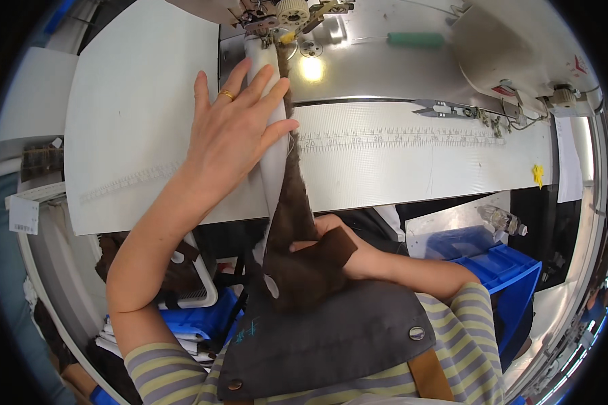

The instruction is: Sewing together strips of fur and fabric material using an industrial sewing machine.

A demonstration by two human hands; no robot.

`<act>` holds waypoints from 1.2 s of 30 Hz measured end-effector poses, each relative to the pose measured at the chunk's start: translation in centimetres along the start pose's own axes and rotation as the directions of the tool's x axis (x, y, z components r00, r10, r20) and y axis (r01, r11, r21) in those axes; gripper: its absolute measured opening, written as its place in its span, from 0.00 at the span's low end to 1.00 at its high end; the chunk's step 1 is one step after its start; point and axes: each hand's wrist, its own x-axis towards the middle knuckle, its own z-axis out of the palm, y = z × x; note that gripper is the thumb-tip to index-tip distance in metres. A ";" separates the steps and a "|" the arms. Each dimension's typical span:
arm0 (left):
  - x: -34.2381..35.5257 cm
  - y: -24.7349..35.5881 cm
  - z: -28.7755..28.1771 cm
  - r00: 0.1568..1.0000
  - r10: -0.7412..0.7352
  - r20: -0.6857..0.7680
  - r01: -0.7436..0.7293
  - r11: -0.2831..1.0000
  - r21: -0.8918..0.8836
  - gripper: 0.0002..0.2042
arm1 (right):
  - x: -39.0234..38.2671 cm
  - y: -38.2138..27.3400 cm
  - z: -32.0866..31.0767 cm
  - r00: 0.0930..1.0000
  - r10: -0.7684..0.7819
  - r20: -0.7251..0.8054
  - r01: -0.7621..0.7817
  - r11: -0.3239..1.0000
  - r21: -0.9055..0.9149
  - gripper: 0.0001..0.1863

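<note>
Under the presser foot of a sewing machine [267,37] lies a long strip of brown fur fabric [294,179] with a white layer [271,165] along its left side. My left hand [233,125] lies on the white layer just in front of the foot, fingers spread and pressing lightly; a ring is on one finger. At the front table edge my right hand [334,236] grips the hanging part of the brown fur fabric, thumb and fingers around it, partly hidden by a fold. The fabric's lower end rests against my dark apron [324,344].
Thread snips [442,109] lie right of the fabric, behind a ruler marking [398,136] on the white table [385,175]. A green-handled tool [415,40] is on the machine bed. Below the table stand blue bins [513,266] at right and a white basket [206,287] at left.
</note>
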 end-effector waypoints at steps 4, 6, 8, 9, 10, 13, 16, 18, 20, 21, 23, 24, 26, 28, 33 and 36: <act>-0.6 0.0 0.7 0.998 0.041 -0.044 -0.038 0.998 0.057 0.25 | -0.6 -0.4 0.6 0.983 -0.125 -0.137 0.070 0.934 -0.349 0.06; -0.7 0.1 1.4 0.997 0.031 -0.070 -0.029 0.999 0.038 0.25 | -0.1 0.4 0.2 0.974 -0.184 -0.129 0.121 0.911 -0.393 0.08; -1.0 0.2 2.1 0.995 0.019 -0.095 -0.016 1.000 0.022 0.25 | 0.1 -0.1 0.1 0.964 -0.243 -0.113 0.171 0.883 -0.437 0.09; -1.1 0.2 2.4 0.994 0.008 -0.107 -0.008 1.000 0.004 0.25 | -0.4 -1.2 -0.3 0.982 -0.172 -0.075 0.061 0.671 -0.739 0.11; -1.2 0.1 2.5 0.993 -0.005 -0.118 0.004 1.000 -0.011 0.25 | -1.0 -2.6 -0.3 0.994 -0.089 -0.065 -0.030 0.351 -0.936 0.12; -2.1 -0.1 2.8 0.993 -0.051 -0.105 0.049 0.998 -0.029 0.24 | -3.0 -8.2 -2.3 0.639 -0.706 0.306 0.215 -0.218 -0.952 0.07; -2.2 0.1 2.7 0.991 -0.055 -0.121 0.052 0.998 -0.028 0.24 | -2.6 -16.8 -7.6 0.532 -0.747 0.398 -0.229 -0.580 -0.781 0.20; -1.9 0.3 2.9 0.993 -0.052 -0.109 0.043 0.995 -0.085 0.23 | -1.1 -20.0 -12.2 0.500 -0.770 0.396 -0.363 -0.601 -0.711 0.20; -1.6 0.3 3.1 0.994 -0.056 -0.094 0.043 0.990 -0.134 0.22 | 0.0 -21.5 -14.7 0.543 -0.734 0.408 -0.371 -0.646 -0.667 0.18; -1.5 0.3 3.1 0.994 -0.052 -0.098 0.039 0.991 -0.131 0.22 | -0.2 -21.9 -14.7 0.586 -0.727 0.357 -0.386 -0.638 -0.666 0.15; -1.8 0.3 2.9 0.993 -0.062 -0.097 0.050 0.991 -0.123 0.22 | -0.2 -22.4 -13.1 0.630 -0.711 0.312 -0.386 -0.635 -0.669 0.13; -1.9 0.4 2.8 0.993 -0.066 -0.100 0.054 0.991 -0.118 0.22 | -0.7 -22.2 -12.1 0.659 -0.670 0.341 -0.429 -0.707 -0.562 0.09; -2.1 0.1 3.0 0.992 -0.079 -0.098 0.068 0.992 -0.108 0.22 | -1.2 -20.1 -9.0 0.674 -0.700 0.236 -0.407 -0.618 -0.672 0.07; -2.5 0.0 2.9 0.992 -0.088 -0.093 0.075 0.989 -0.128 0.22 | -0.7 -15.4 -5.2 0.673 -0.731 0.115 -0.206 -0.335 -0.919 0.10; -1.9 0.3 2.7 0.993 -0.069 -0.096 0.055 0.989 -0.140 0.22 | 2.3 -9.3 -0.4 0.687 -0.727 0.010 -0.022 -0.035 -0.999 0.19; -2.0 0.2 2.7 0.994 -0.066 -0.090 0.053 0.989 -0.139 0.22 | 3.9 -8.5 -0.3 0.640 -0.767 0.038 -0.055 -0.095 -0.994 0.20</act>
